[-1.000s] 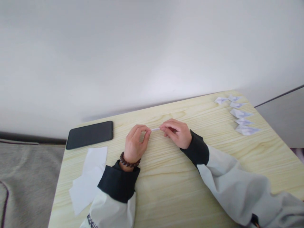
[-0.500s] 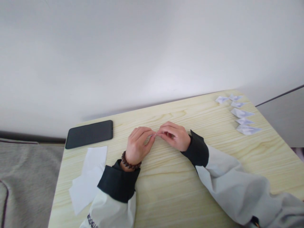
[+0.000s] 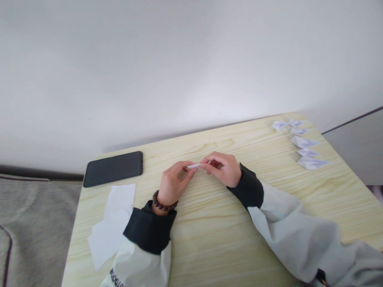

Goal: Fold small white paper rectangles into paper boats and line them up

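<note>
A small folded strip of white paper [image 3: 194, 166] is pinched between both of my hands above the middle of the pale wooden table [image 3: 209, 239]. My left hand [image 3: 173, 183], with a brown bead bracelet at the wrist, grips its left end with thumb and fingers closed. My right hand [image 3: 223, 169] grips its right end with fingers curled in. Most of the paper is hidden by my fingertips.
A black phone [image 3: 113, 168] lies face down at the table's far left. White paper sheets [image 3: 112, 223] lie below it near the left edge. Several small folded paper pieces [image 3: 302, 142] sit in a row at the far right corner. A white wall stands behind.
My hands drew together over the paper half a second ago, and now sit slightly apart again with the white strip showing between the fingertips. Nothing else moved.
</note>
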`<move>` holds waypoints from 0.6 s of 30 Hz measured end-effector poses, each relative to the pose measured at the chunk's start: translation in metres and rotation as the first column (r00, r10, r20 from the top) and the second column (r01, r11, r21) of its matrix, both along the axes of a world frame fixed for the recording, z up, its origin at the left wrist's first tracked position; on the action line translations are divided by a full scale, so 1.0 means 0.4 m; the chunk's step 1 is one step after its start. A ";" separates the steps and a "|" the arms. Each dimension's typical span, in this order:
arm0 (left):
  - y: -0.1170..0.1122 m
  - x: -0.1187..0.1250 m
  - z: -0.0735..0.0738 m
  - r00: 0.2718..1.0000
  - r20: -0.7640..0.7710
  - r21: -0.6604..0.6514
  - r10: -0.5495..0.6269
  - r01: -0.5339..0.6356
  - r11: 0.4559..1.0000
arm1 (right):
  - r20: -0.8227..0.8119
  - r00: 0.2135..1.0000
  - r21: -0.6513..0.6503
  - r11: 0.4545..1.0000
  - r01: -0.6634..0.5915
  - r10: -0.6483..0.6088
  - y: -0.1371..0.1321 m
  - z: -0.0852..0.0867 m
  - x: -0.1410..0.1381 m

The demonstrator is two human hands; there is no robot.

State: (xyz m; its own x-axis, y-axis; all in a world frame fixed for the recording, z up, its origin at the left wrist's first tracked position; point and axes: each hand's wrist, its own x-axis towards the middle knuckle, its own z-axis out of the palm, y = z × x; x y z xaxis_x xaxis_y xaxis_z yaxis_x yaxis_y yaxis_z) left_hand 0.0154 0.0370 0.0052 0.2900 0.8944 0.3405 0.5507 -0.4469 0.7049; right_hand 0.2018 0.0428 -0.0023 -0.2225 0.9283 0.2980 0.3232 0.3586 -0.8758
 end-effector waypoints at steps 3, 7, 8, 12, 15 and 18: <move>0.003 -0.003 0.007 0.998 0.025 -0.018 0.058 -0.058 0.998 | 0.085 0.996 0.043 0.999 -0.001 -0.002 -0.001 0.006 -0.001; 0.006 -0.007 0.010 0.998 0.039 -0.068 0.046 -0.043 0.997 | 0.170 0.983 0.113 0.990 -0.090 0.070 0.001 0.002 -0.003; 0.006 -0.007 0.009 0.998 0.043 -0.083 0.039 -0.035 0.996 | 0.180 0.980 0.120 0.987 -0.105 0.082 0.002 -0.001 -0.004; 0.007 -0.007 0.005 0.995 0.080 -0.128 0.059 -0.049 0.991 | 0.201 0.976 0.119 0.987 -0.112 0.086 0.004 -0.007 -0.005; 0.009 -0.005 0.005 0.991 0.111 -0.162 0.078 -0.060 0.985 | 0.228 0.970 0.130 0.984 -0.121 0.089 0.006 -0.008 -0.004; 0.009 -0.004 0.005 0.987 0.126 -0.194 0.100 -0.074 0.978 | 0.271 0.954 0.144 0.975 -0.171 0.128 0.006 -0.012 -0.003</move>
